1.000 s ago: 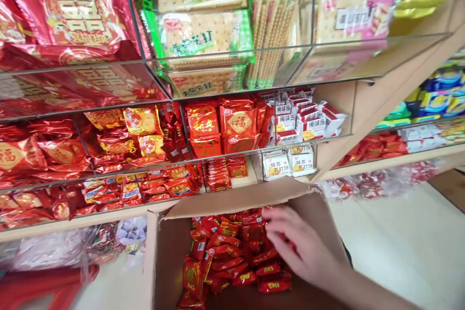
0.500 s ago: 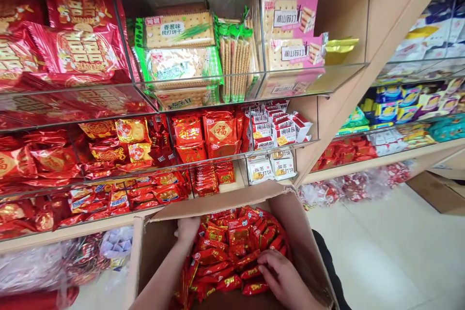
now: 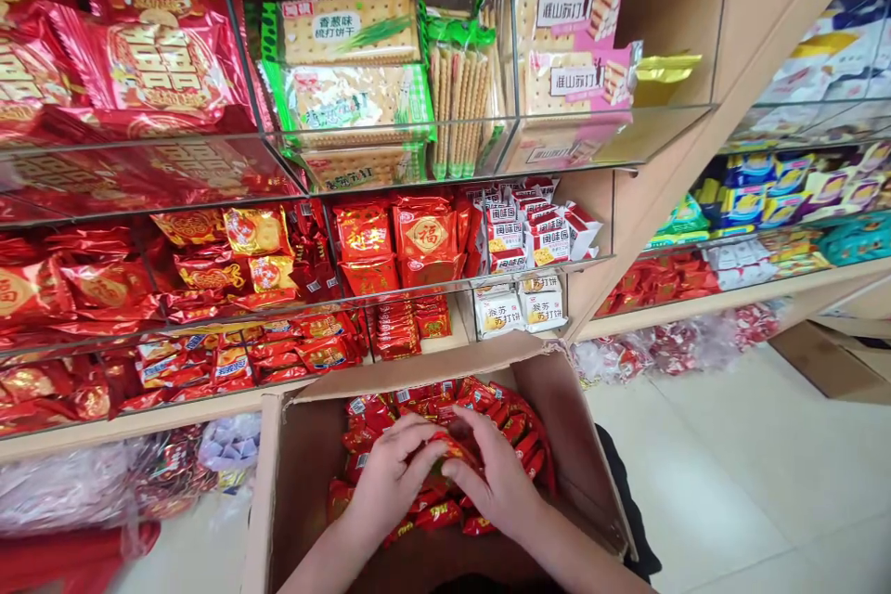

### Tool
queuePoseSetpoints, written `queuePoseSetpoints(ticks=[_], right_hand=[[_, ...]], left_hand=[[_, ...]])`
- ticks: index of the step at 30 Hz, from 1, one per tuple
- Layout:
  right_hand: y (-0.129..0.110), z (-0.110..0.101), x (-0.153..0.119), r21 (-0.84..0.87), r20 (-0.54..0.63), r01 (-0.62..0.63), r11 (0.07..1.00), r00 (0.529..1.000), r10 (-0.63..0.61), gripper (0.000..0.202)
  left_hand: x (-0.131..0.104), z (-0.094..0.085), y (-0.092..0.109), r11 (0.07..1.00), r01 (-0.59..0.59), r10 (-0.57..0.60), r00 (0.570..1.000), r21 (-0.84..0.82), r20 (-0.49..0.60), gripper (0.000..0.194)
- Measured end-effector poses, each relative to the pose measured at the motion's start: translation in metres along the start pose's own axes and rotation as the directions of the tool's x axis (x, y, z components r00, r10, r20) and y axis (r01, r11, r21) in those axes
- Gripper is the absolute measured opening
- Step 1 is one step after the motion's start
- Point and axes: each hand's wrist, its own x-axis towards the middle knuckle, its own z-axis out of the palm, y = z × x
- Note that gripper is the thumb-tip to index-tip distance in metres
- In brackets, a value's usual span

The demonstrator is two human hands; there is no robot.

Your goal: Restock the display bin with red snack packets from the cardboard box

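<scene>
Head view: red packets (image 3: 516, 430) in cardboard box (image 3: 577, 450)
Left hand (image 3: 393, 471) and right hand (image 3: 499, 475): fingers (image 3: 480, 424) grasping a lifted packet (image 3: 454, 448).

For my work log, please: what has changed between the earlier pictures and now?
The left hand moved right from the left side of the carton, the right hand slightly left; they now hold a red packet between them. The carton and shelf packs stayed put.

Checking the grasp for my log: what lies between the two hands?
At least one red packet, seen in the head view between the left hand and right hand.
</scene>
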Motion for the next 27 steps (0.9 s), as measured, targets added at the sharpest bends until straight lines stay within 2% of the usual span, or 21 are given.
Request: queuePoseSetpoints(ticks=[2, 4, 6, 8, 10, 11, 14, 16, 18, 20, 22, 25, 27], right_hand=[[-0.007, 0.007, 0.008, 0.070, 0.000, -0.024, 0.997, 1.000, 0.024, 0.029], [-0.012, 0.013, 0.012, 0.153, -0.063, -0.112, 0.982, 0.990, 0.123, 0.033], [-0.016, 0.016, 0.011, 0.295, -0.100, -0.226, 0.928, 0.959, 0.265, 0.038], [-0.020, 0.014, 0.008, 0.435, -0.030, -0.304, 0.848, 0.936, 0.351, 0.041], [-0.025, 0.006, 0.005, 0.489, 0.090, -0.317, 0.812, 0.945, 0.314, 0.037], [-0.028, 0.000, 0.004, 0.483, 0.140, -0.298, 0.823, 0.954, 0.264, 0.033], [-0.039, -0.028, 0.009, 0.351, 0.220, -0.200, 0.915, 0.967, 0.127, 0.023], [-0.046, -0.050, 0.022, 0.182, 0.180, -0.142, 0.973, 0.978, 0.109, 0.024], [-0.048, -0.069, 0.043, 0.003, 0.072, -0.091, 0.996, 0.993, 0.090, 0.021], [-0.044, -0.079, 0.073, -0.165, 0.000, -0.042, 0.985, 0.999, 0.043, 0.016], [-0.032, -0.077, 0.106, -0.341, 0.023, -0.018, 0.940, 0.999, 0.028, 0.013], [-0.004, -0.055, 0.152, -0.557, 0.171, -0.062, 0.828, 0.967, 0.188, 0.017], [0.016, -0.036, 0.175, -0.626, 0.227, -0.101, 0.773, 0.925, 0.304, 0.022]], left_hand=[[-0.001, 0.010, 0.012, 0.988, 0.102, -0.117, 0.985, -0.119, -0.125, 0.022], [-0.004, 0.018, 0.017, 0.951, 0.223, -0.281, 0.915, -0.216, -0.291, 0.027], [-0.008, 0.023, 0.014, 0.917, 0.304, -0.383, 0.852, -0.259, -0.357, 0.029], [-0.012, 0.025, 0.009, 0.924, 0.332, -0.380, 0.849, -0.188, -0.367, 0.032], [-0.014, 0.022, 0.005, 0.949, 0.313, -0.303, 0.873, -0.037, -0.383, 0.037], [-0.014, 0.018, 0.005, 0.958, 0.283, -0.246, 0.893, 0.045, -0.377, 0.038], [-0.007, -0.005, 0.010, 0.968, 0.104, -0.050, 0.971, 0.226, -0.233, 0.037], [0.003, -0.030, 0.013, 0.954, -0.008, 0.054, 0.988, 0.300, -0.145, 0.031], [0.017, -0.060, 0.010, 0.910, -0.011, 0.083, 0.984, 0.414, -0.157, 0.029], [0.033, -0.088, -0.001, 0.828, 0.095, 0.012, 0.983, 0.552, -0.186, 0.032], [0.046, -0.107, -0.015, 0.733, 0.237, -0.146, 0.970, 0.637, -0.193, 0.037], [0.055, -0.117, -0.029, 0.653, 0.345, -0.330, 0.931, 0.674, -0.157, 0.039], [0.055, -0.115, -0.031, 0.636, 0.369, -0.367, 0.917, 0.678, -0.155, 0.037]])
